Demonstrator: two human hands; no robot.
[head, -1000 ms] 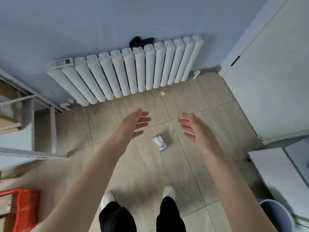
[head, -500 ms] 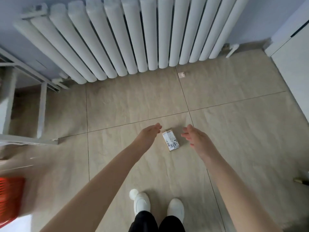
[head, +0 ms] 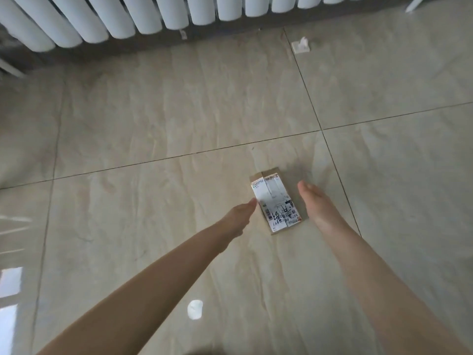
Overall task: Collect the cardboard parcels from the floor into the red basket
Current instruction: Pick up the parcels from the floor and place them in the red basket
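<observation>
A small flat cardboard parcel (head: 276,202) with a white shipping label lies on the beige tiled floor. My left hand (head: 238,217) is at its left edge, fingertips touching or almost touching the label. My right hand (head: 316,203) is close along its right edge, fingers extended. Neither hand grips the parcel. The red basket is out of view.
A white radiator (head: 133,19) runs along the wall at the top. A small white scrap (head: 301,45) lies on the floor below it. Beige floor tiles (head: 153,111) fill the area around the parcel.
The view has dropped much closer to the floor. Both hands have come down to either side of the parcel. The red basket and my feet have left the frame.
</observation>
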